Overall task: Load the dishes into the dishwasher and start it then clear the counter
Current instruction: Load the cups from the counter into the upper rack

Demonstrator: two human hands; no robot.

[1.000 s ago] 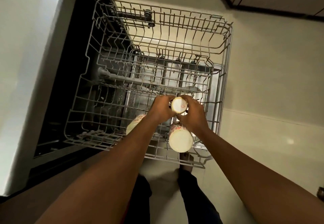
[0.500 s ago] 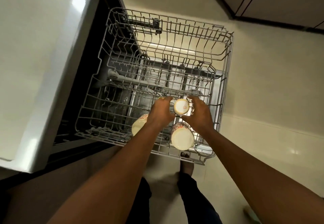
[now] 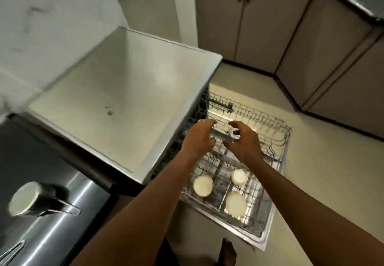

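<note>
While three cups [image 3: 203, 185] sit pale ends up in the near end of the pulled-out rack [image 3: 288, 134], the left hand [image 3: 198, 139] and right hand [image 3: 243, 141] hover above the rack's middle, fingers loosely spread, grasping nothing

Wire rack [image 3: 270, 126] pulled out of dishwasher [image 3: 124, 99], right of centre. Three cream cups upside down in its near end: left cup [image 3: 203, 186], right cup [image 3: 239, 177], lower cup [image 3: 235, 203]. Bunched close, none touching afaict.
</note>
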